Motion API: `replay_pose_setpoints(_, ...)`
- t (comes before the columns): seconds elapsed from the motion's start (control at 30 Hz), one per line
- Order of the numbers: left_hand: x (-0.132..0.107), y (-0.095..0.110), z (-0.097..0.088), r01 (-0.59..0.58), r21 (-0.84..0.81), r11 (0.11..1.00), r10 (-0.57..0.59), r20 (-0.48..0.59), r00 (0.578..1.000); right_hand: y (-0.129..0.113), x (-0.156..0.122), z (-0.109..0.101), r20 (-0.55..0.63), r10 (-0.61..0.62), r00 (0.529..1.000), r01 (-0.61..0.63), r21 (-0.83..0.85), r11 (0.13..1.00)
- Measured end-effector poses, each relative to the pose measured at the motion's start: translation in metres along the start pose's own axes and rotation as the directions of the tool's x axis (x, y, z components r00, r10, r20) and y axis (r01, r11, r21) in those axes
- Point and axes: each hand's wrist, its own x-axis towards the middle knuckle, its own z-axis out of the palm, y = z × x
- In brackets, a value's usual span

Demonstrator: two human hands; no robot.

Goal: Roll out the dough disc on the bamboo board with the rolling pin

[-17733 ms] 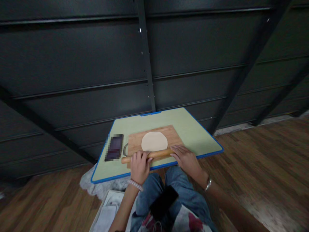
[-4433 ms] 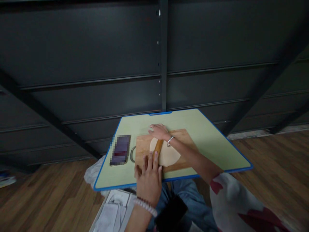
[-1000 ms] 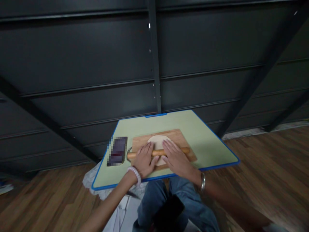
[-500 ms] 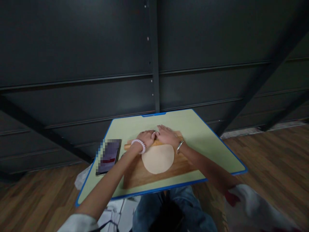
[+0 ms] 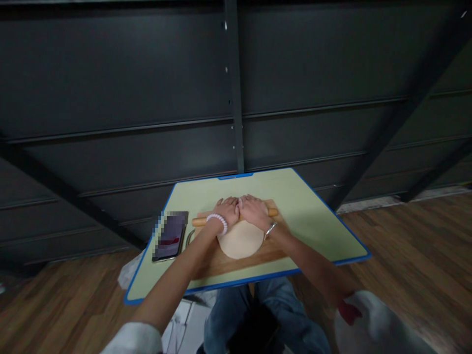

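A round, flat sheet of pale dough (image 5: pixel 241 241) lies on a wooden board (image 5: pixel 217 265). Across the dough's far part rests a wooden rolling pin (image 5: pixel 200 221), its two ends showing past my hands. My left hand (image 5: pixel 227 210), with a beaded band at the wrist, is bent over the pin's middle. Close beside it, almost touching, my right hand (image 5: pixel 253 210) lies over the pin too, a silver bracelet at its wrist. Both sets of fingers curve over the far side of the pin, where a little dough shows; the palms hide the pin's middle.
The board sits on a small pale-green table (image 5: pixel 313 221) with a blue edge. A tablet or large phone (image 5: pixel 171 238) lies at the left, partly pixelated. The board's metal handle (image 5: pixel 190 238) is beside it. A dark panelled wall (image 5: pixel 165 157) rises behind the table.
Both hands have shifted slightly on the pin, and the right fingers, stretched forward before, now curl more over it. The pin's right end has come into sight. The view has tilted a little.
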Motion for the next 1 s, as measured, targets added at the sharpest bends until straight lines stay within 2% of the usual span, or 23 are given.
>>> replay_pose_setpoints(0.2, -0.037, 0.021, -0.001, -0.026, -0.009, 1.0, 0.025, -0.062, 0.998, -0.02, -0.039, -0.011, -0.036, 0.055, 0.998, -0.055, -0.013, 0.998)
replay_pose_setpoints(0.3, -0.056, 0.03, -0.003, -0.047, -0.012, 0.999, 0.046, -0.083, 0.995, -0.028, -0.057, -0.017, -0.101, 0.049, 0.994, -0.047, 0.028, 0.999)
replay_pose_setpoints(0.4, -0.077, 0.038, -0.002, -0.089, -0.022, 0.996, 0.086, -0.116, 0.99, -0.036, -0.077, -0.022, -0.106, 0.028, 0.994, -0.022, 0.063, 0.998)
replay_pose_setpoints(0.53, -0.11, 0.047, 0.004, -0.173, -0.048, 0.984, 0.162, -0.184, 0.97, -0.05, -0.109, -0.029, -0.129, 0.007, 0.992, 0.003, 0.073, 0.997)
replay_pose_setpoints(0.73, -0.153, 0.067, 0.016, -0.197, -0.082, 0.977, 0.169, -0.268, 0.948, -0.068, -0.149, -0.036, -0.167, -0.02, 0.986, 0.032, 0.069, 0.997)
replay_pose_setpoints(0.87, -0.17, 0.081, 0.023, -0.147, -0.079, 0.986, 0.118, -0.3, 0.947, -0.073, -0.168, -0.03, -0.168, -0.061, 0.984, 0.067, 0.031, 0.997)
replay_pose_setpoints(1.0, -0.17, 0.087, 0.022, -0.109, -0.063, 0.992, 0.086, -0.292, 0.952, -0.067, -0.171, -0.028, -0.156, -0.082, 0.984, 0.096, 0.085, 0.992)
